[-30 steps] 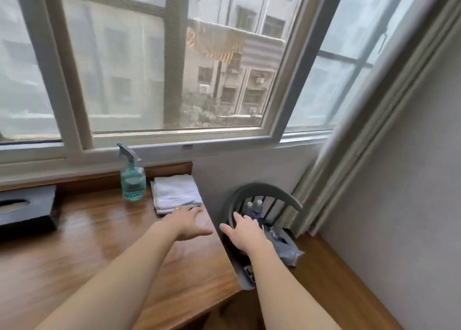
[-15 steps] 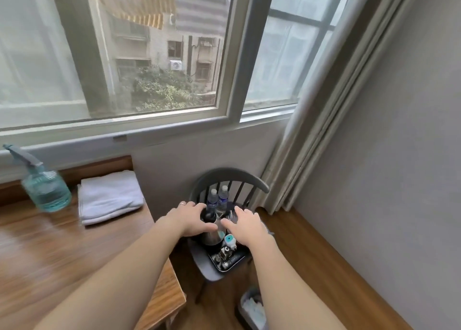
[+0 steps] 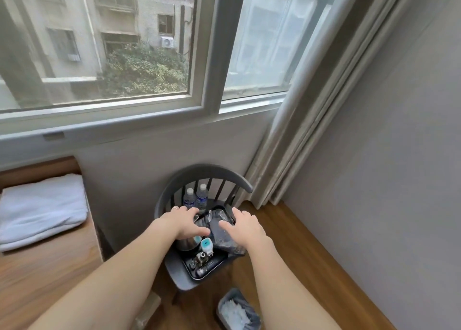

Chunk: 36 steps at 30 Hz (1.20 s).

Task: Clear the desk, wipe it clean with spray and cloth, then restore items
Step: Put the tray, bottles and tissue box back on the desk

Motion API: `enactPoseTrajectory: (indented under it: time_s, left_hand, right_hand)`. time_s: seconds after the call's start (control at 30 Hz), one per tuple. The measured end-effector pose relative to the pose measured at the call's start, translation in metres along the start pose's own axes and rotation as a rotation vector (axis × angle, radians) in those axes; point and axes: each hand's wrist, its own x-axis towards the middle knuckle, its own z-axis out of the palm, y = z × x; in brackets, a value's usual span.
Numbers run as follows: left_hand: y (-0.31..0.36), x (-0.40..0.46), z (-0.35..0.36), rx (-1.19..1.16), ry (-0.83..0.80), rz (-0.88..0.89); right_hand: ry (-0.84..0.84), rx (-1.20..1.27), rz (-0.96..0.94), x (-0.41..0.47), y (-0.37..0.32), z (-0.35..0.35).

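Window corner w/ wood floor (image 3: 306, 249), grey chair (image 3: 199, 173) holding tray (image 3: 212, 267), 2 hands (image 3: 183, 221) spread above it

We see soft, even daylight entering through the window (image 3: 149, 55). Below it shadows stay faint. Beside it the curtain (image 3: 311, 105) bows with wide-angle distortion.

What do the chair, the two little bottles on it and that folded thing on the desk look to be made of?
Chair: probably painted wood, matte dark grey, with turned spindles; moulded plastic is possible.
Bottles: clear plastic, see-through with white caps and blue labels.
Folded cloth: soft white terry-like fabric, with thick rounded folds.
Desk: wood or wood-look laminate, brown grain with a slight sheen.
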Motion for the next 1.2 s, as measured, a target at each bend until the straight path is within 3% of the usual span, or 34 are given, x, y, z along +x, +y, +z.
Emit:
enactPoseTrajectory:
  time_s: [0.47, 1.0, 1.2]
  left_hand:
    - [0.071, 0.065, 0.055, -0.192, -0.006, -0.334]
    - [0.028, 0.163, 0.136, -0.578, -0.152, -0.533]
    - [0.020, 0.199, 0.189, -0.720, -0.069, -0.660]
  right_hand:
    - [-0.186, -0.171, -0.265, 0.126, 0.104, -0.023]
    - [-0.412, -0.176, -0.237, 0.254, 0.126, 0.029]
    - [-0.470, -0.191, -0.270, 0.324, 0.153, 0.074]
